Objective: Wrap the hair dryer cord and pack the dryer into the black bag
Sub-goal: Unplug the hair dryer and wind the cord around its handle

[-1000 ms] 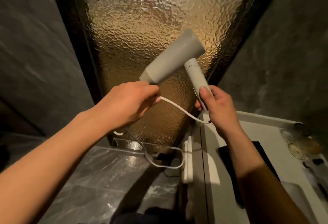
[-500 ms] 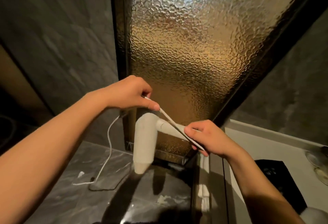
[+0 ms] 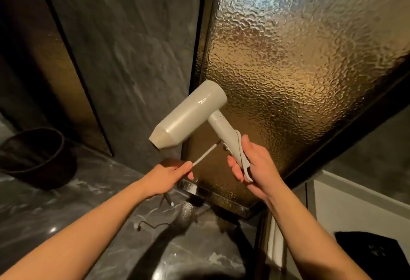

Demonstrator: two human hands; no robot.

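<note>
A pale grey hair dryer (image 3: pixel 190 115) is held in the air before the textured glass, its nozzle pointing down-left. My right hand (image 3: pixel 253 164) grips the lower handle, with a loop of cord lying along the handle. My left hand (image 3: pixel 170 175) pinches the white cord (image 3: pixel 204 154), which runs taut from the handle to my fingers. The rest of the cord drops behind my left hand; its end lies on the dark floor (image 3: pixel 153 226). The black bag (image 3: pixel 375 251) lies flat on the white counter at the lower right.
A dark round bin (image 3: pixel 37 157) stands on the marble floor at the left. Amber textured glass in a dark frame (image 3: pixel 288 80) fills the middle. The white counter (image 3: pixel 346 204) sits to the right, its edge close to my right forearm.
The dryer has swung from nozzle-down to nozzle pointing left and sits higher. My left hand has dropped from above the dryer to below it, pulling the cord around the handle.
</note>
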